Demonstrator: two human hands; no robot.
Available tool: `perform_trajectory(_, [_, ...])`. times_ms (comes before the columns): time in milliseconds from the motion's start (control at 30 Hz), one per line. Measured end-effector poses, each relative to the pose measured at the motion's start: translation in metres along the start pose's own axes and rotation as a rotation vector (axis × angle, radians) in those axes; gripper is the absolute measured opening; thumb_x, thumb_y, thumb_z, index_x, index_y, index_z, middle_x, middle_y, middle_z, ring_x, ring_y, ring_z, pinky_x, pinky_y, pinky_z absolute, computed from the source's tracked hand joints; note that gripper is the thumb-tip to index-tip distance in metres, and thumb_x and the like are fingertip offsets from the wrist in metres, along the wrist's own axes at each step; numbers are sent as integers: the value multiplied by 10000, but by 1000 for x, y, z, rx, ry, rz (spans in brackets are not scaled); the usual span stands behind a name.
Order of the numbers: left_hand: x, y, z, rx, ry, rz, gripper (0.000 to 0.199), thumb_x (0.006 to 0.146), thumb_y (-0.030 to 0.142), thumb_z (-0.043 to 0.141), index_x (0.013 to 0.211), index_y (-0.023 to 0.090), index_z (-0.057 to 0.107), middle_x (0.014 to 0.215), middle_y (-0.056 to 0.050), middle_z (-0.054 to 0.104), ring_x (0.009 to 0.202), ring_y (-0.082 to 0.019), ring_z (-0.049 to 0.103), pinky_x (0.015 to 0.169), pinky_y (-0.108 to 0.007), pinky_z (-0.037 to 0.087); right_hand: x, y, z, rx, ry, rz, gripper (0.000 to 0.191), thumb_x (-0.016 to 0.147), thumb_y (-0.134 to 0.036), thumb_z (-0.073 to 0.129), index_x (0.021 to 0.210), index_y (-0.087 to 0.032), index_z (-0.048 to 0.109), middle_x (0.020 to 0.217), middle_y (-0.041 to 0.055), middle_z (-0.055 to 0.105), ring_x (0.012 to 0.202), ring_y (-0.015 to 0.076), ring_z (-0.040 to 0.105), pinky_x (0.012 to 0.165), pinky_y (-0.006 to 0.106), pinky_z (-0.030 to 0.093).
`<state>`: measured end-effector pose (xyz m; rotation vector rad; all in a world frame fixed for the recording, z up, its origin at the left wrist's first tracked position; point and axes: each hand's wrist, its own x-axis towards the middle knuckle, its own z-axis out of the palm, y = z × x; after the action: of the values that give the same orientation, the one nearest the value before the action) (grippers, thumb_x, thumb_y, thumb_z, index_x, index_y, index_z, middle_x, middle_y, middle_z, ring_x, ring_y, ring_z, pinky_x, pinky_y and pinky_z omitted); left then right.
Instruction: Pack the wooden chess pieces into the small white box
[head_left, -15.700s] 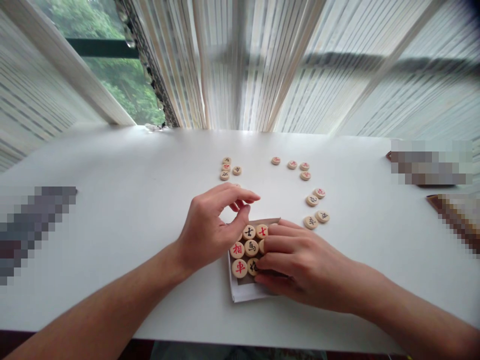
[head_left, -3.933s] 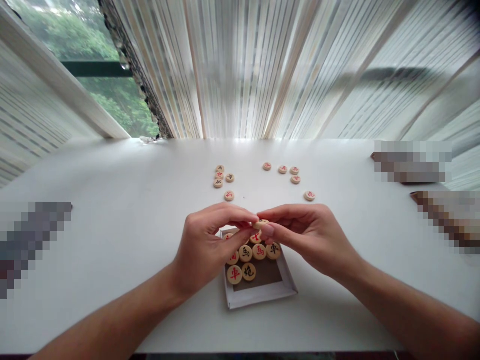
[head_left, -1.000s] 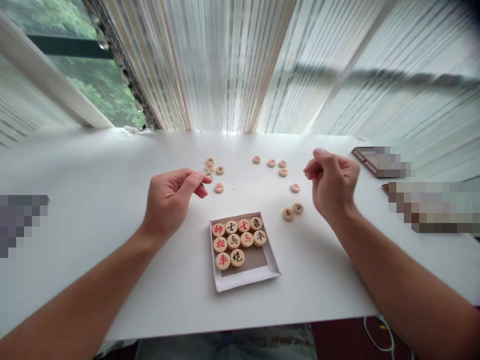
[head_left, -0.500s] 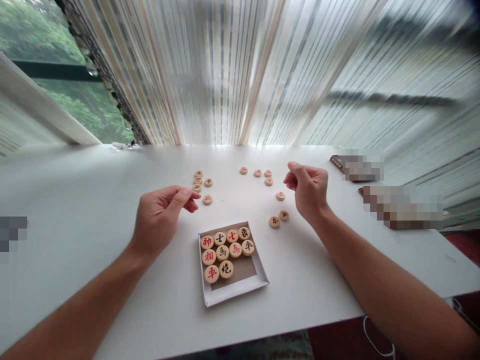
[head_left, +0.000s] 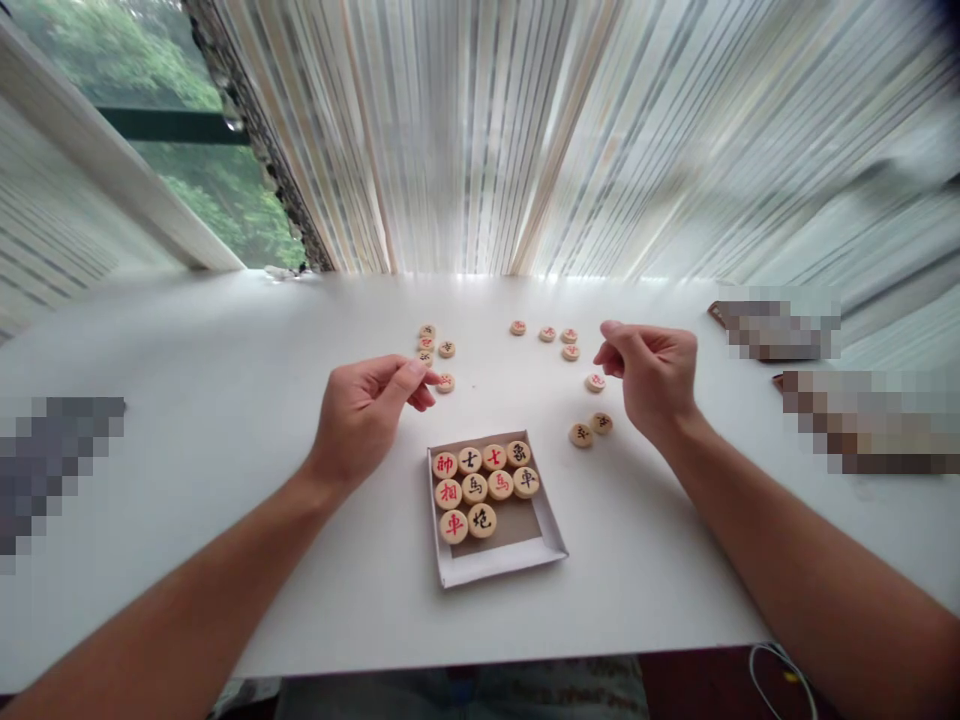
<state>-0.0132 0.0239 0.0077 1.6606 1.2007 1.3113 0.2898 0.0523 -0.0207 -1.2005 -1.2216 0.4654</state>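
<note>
Left hand [head_left: 360, 412] and right hand [head_left: 658, 378] have drawn apart since the frame of about four seconds ago, where they met above the shallow square white cardboard tray [head_left: 501, 560]; they are now well apart, either side of it on the white counter [head_left: 337, 600].

A flat, round, pale-wood disc with a red character [head_left: 595, 382] lies just below the right grip in view, a little toward the person, and the right hand is by far the nearer. A second red-marked wooden disc [head_left: 445, 383] lies just to the right of the left grip; contact at either hand cannot be told. In each grip the thumb is pressed against curled fingers, with nothing seen pinched between.

Being round, the discs have no long axis, and the marks on these two are too small to show which way they point. A pair of black-marked wooden discs [head_left: 580, 434] lies side by side, nearer the person. Nor has the tray a clear long axis; its near wall slants slightly, right end farther away. Inside, ten upward-facing wooden discs [head_left: 474, 487] stand in rows of four, four and two, their characters upright toward the person.
</note>
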Motion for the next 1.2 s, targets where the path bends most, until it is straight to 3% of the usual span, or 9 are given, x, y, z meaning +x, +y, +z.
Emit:
perform_trajectory(400, [5, -11, -5, 19, 28, -24, 262, 959, 324, 647, 877, 135, 809, 681, -23, 751, 643, -148, 696, 654, -258, 580, -1, 1, -1, -25, -38, 34, 374, 875, -375, 752, 537, -220, 714, 455, 2, 583, 431, 145, 488, 446, 290, 357])
perform_trajectory(567, [8, -24, -6, 209, 18, -39, 300, 950, 371, 640, 1030, 131, 802, 844, -65, 811, 721, -179, 733, 698, -298, 596, 0, 0, -2, -29, -29, 46, 364, 885, -334, 729, 539, -222, 713, 469, 7, 602, 454, 146, 507, 465, 289, 375])
perform_trajectory(800, [9, -31, -3, 456, -63, 16, 218, 860, 310, 740, 1001, 184, 848, 868, -56, 792, 689, -186, 640, 731, -339, 515, -3, -1, 1, -103, -48, 55, 386, 879, -407, 707, 542, -218, 703, 467, 12, 586, 448, 153, 500, 454, 293, 385])
perform_trajectory(967, [11, -32, -2, 527, -113, 46, 306, 878, 412, 741, 1049, 181, 846, 923, -73, 778, 687, -197, 609, 729, -358, 492, 12, 1, -8, -280, -44, 88, 396, 917, -445, 609, 623, -205, 722, 558, 41, 654, 517, 173, 574, 493, 292, 427])
perform_trajectory(1200, [12, -35, -3, 599, -140, 55, 341, 906, 425, 687, 1097, 181, 830, 947, -70, 774, 689, -198, 619, 728, -358, 501, 37, -3, -35, -690, -290, 136, 202, 748, -399, 789, 691, -207, 813, 600, 38, 704, 592, 208, 626, 578, 328, 426])
